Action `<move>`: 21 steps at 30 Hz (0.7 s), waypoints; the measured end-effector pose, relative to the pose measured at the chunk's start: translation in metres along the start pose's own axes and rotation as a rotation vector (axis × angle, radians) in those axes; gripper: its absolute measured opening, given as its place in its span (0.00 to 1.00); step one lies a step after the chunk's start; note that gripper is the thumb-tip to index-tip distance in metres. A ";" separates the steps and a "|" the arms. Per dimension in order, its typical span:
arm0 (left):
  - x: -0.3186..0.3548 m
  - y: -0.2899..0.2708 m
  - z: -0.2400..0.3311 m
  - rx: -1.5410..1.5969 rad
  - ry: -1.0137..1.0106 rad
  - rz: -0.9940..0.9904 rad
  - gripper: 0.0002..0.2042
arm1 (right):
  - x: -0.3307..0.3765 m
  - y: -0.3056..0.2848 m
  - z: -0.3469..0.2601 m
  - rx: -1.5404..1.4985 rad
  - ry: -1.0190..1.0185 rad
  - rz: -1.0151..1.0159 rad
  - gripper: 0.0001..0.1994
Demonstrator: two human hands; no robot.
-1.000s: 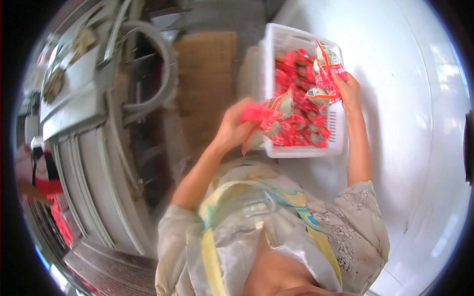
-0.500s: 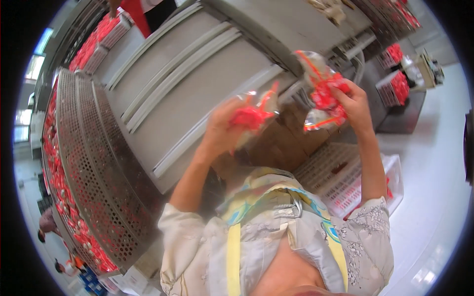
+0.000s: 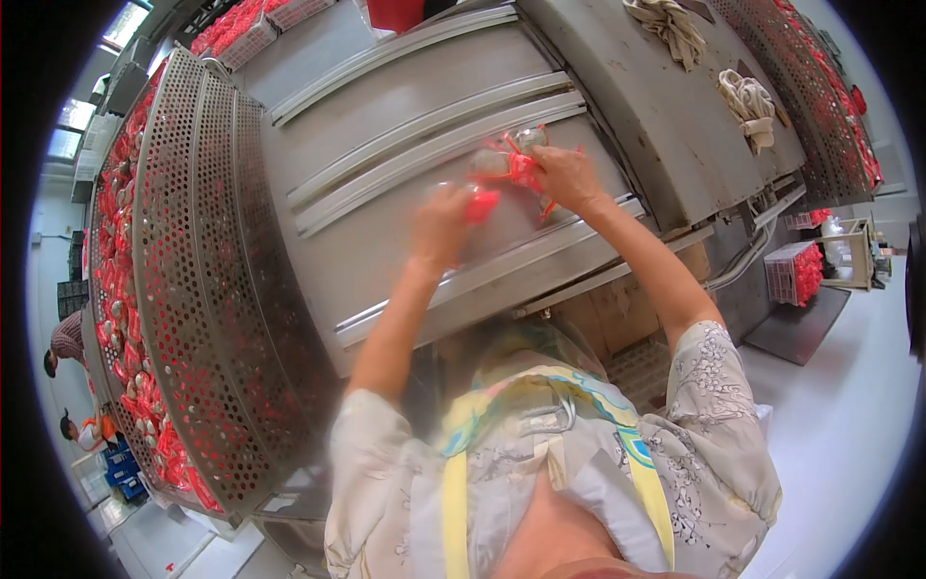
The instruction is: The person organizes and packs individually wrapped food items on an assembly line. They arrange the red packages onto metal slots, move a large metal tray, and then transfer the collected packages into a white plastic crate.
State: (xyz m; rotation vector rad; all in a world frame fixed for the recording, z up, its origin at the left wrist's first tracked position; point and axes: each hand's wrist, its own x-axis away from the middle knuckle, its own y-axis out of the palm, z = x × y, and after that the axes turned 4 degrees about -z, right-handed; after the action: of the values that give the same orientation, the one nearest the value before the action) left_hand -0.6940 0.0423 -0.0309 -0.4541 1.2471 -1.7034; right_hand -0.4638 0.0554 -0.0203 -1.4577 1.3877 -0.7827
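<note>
Both my hands are over the steel table [image 3: 376, 256]. My right hand [image 3: 571, 180] is closed on clear plastic packets with red parts [image 3: 524, 172], held low above the tabletop or touching it; I cannot tell which. To its left, my left hand [image 3: 439, 227] is smeared by motion, its fingers closed round a red and clear packet [image 3: 481, 205]. The packets of the two hands are close together, and pale round contents show through the film. Exact packet shapes are blurred.
A tall perforated metal drum [image 3: 207, 289] stands at the left, red packets [image 3: 121, 289] behind it. White crates of red packets [image 3: 796, 275] stand far right and at the back left. Cloth gloves [image 3: 748, 101] lie on the metal housing. Raised rails [image 3: 444, 140] cross the table.
My hands have moved from in front of the table to over it, with the packets still in them. The right hand has come left, nearer the left hand. The view has shifted too.
</note>
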 end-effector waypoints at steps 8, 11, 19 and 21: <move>0.011 -0.001 0.021 0.180 -0.071 0.120 0.44 | 0.041 0.002 0.017 -0.396 -0.009 0.236 0.35; 0.018 -0.005 0.035 0.268 -0.230 0.105 0.51 | 0.057 0.000 0.022 -0.502 -0.126 0.417 0.48; 0.036 -0.012 0.016 0.648 -0.239 0.216 0.38 | 0.053 -0.003 0.044 -1.012 -0.078 0.035 0.41; 0.036 -0.010 -0.003 0.469 -0.240 0.297 0.32 | 0.050 0.000 0.057 -1.083 0.068 0.066 0.38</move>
State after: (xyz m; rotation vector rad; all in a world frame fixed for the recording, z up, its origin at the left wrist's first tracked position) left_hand -0.7184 0.0138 -0.0311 -0.1717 0.6733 -1.5665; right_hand -0.4038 0.0177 -0.0479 -2.1552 2.0349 0.0418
